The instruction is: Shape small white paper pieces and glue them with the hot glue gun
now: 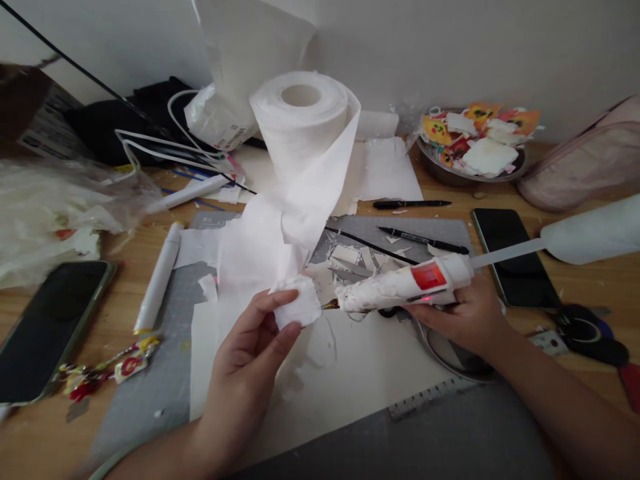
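Between thumb and fingers, my left hand [255,353] pinches a small white paper piece [297,303] with rough edges. My right hand [463,313] is wrapped round a white hot glue gun [400,283] with a red patch on its side and a small red light. The gun's brownish nozzle tip [331,305] points left and reaches the right edge of the paper piece; I cannot tell if it touches. A long glue stick [507,253] sticks out of the gun's rear. Below both hands lies a large cream paper sheet [320,387].
Behind my hands stands a paper towel roll [305,127], its loose end trailing forward. A metal bowl [445,170] of crafted pieces, pens [413,204], two phones [55,327], scissors [587,333], a ruler [425,397] and a white marker [159,280] lie around the grey cutting mat [145,400].
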Available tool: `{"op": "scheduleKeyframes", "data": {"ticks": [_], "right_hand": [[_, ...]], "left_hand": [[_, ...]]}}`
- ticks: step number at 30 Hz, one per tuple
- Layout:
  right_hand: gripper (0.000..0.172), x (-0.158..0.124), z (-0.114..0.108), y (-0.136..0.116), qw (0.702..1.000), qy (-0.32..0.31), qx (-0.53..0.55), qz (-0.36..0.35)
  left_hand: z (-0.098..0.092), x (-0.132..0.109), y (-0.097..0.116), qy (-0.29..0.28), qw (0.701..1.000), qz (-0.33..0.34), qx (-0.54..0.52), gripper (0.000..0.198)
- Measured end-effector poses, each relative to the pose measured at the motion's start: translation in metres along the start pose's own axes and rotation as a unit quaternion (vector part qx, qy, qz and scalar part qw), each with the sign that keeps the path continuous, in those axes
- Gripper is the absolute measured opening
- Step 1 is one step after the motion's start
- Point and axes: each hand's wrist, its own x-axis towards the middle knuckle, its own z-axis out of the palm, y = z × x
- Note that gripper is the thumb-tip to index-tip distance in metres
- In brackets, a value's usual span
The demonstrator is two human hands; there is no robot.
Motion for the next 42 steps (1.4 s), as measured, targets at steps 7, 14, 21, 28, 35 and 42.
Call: {"op": "scheduleKeyframes", "data": {"ticks": [7, 14, 21, 28, 35, 42], "right_hand": [[0.021, 0.000, 0.000, -0.002, 0.999, 0.003, -0.044, -0.013], [0.021, 0.011, 0.000, -0.007, 0.970, 0.104, 0.113, 0.190], [0.019, 0.019, 0.002, 0.010, 0.861, 0.140, 0.351, 0.341], [0.025, 0.019, 0.004, 0.014, 0.860, 0.135, 0.340, 0.355], [0.044, 0.018, 0.011, 0.010, 0.877, 0.179, 0.306, 0.325], [0.036, 0.016, 0.012, 0.006, 0.906, 0.193, 0.270, 0.263]], "left_hand": [[-0.005, -0.001, -0.004, -0.040, 0.998, 0.027, -0.043, 0.023], [-0.009, -0.005, -0.010, -0.063, 0.994, 0.085, -0.009, 0.029], [-0.012, -0.005, -0.009, -0.207, 0.943, 0.192, 0.176, 0.035], [-0.007, 0.000, -0.010, -0.313, 0.861, 0.250, 0.314, 0.033], [-0.005, 0.001, -0.011, -0.309, 0.833, 0.256, 0.381, 0.035], [-0.007, 0.002, -0.017, -0.300, 0.858, 0.214, 0.358, 0.040]]}}
